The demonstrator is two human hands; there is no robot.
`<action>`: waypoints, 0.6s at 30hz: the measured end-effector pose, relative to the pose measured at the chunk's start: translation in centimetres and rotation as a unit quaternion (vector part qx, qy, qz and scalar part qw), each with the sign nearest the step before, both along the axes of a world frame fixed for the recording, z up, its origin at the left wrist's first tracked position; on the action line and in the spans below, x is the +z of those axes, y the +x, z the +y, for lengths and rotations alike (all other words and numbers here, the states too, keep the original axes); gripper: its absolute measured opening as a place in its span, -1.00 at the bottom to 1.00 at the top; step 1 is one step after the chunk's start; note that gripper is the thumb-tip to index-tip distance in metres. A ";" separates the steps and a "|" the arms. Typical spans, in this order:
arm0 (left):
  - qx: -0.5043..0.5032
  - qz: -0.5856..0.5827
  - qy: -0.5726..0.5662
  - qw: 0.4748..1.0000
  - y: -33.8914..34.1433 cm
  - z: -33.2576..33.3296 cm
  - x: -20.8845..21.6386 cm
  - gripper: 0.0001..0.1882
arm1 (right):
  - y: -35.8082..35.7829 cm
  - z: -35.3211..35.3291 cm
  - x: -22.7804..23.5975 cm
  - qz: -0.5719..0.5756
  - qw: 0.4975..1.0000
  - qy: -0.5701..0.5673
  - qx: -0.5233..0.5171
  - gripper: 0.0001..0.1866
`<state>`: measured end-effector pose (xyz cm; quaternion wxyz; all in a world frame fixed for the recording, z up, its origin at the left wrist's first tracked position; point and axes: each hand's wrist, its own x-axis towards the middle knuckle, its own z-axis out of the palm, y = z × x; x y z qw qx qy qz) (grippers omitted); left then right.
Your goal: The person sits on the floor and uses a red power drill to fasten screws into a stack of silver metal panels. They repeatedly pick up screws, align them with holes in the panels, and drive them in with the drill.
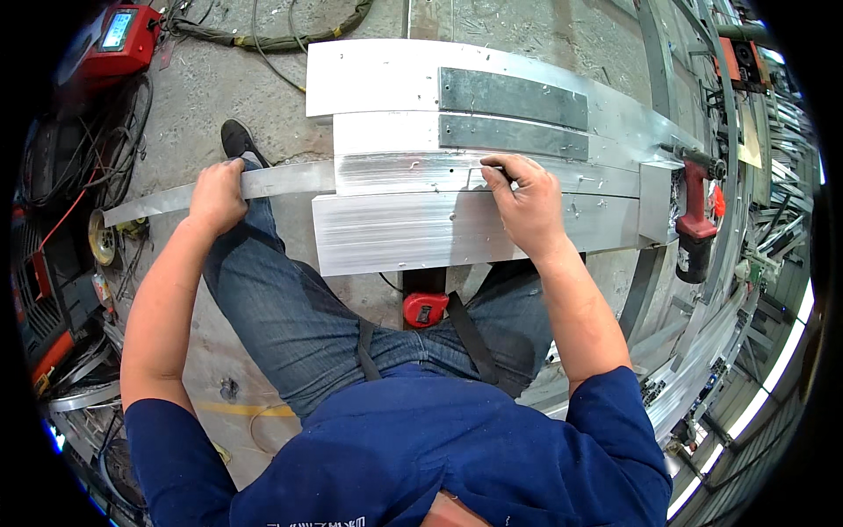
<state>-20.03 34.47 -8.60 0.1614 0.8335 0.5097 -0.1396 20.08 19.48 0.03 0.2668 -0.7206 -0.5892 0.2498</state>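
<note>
My left hand [219, 195] is closed around a long flat metal strip [294, 179], which sticks out to the left and meets the left end of the middle aluminium profile [378, 175]. Fingers pinched, my right hand [529, 198] is over that same profile, near a small dark hole. Something thin and small may be between the right fingertips, but I cannot make it out. Side by side with the middle profile lie a nearer aluminium profile [386, 235] and a wide far one [373, 79]. Two dark grey plates [518, 97] rest on the far pieces.
A red cordless drill [695, 211] lies at the right end of the profiles. A red tape measure [424, 309] sits between my thighs. Metal shavings dot the aluminium. At far left stand a red machine with a screen [121, 39] and coiled cables [118, 136]. Metal bars crowd the right.
</note>
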 end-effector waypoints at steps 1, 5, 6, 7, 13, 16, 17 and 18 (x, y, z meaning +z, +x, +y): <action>0.000 -0.002 0.000 1.000 0.0 0.1 0.0 -0.79 | 0.2 0.0 0.2 -0.016 1.000 -0.010 0.008 -0.88; -0.003 0.000 0.008 1.000 -0.3 0.1 -0.4 -0.79 | 1.0 0.2 0.4 -0.195 0.977 -0.008 0.084 -0.91; -0.008 -0.006 0.009 1.000 -0.4 0.1 -0.5 -0.79 | 1.0 0.4 0.4 -0.238 0.965 0.020 0.104 -0.92; -0.012 -0.013 0.009 1.000 -0.5 0.1 -0.6 -0.79 | 1.0 0.6 0.4 -0.280 0.951 0.050 0.125 -0.93; -0.019 -0.025 0.026 0.999 -1.1 -0.2 -1.0 -0.77 | -1.3 1.2 0.6 0.039 0.999 -0.020 -0.029 -0.92; -0.012 -0.016 0.014 1.000 -0.8 0.0 -0.9 -0.73 | -2.0 0.8 -1.0 0.128 0.990 -0.015 -0.054 -0.89; -0.012 -0.017 0.013 1.000 -0.8 0.0 -0.7 -0.72 | -2.0 0.7 -1.2 0.104 0.993 -0.011 -0.046 -0.89; -0.011 -0.018 0.013 1.000 -0.8 -0.1 -0.7 -0.72 | -2.1 0.7 -1.5 0.080 0.996 -0.007 -0.039 -0.89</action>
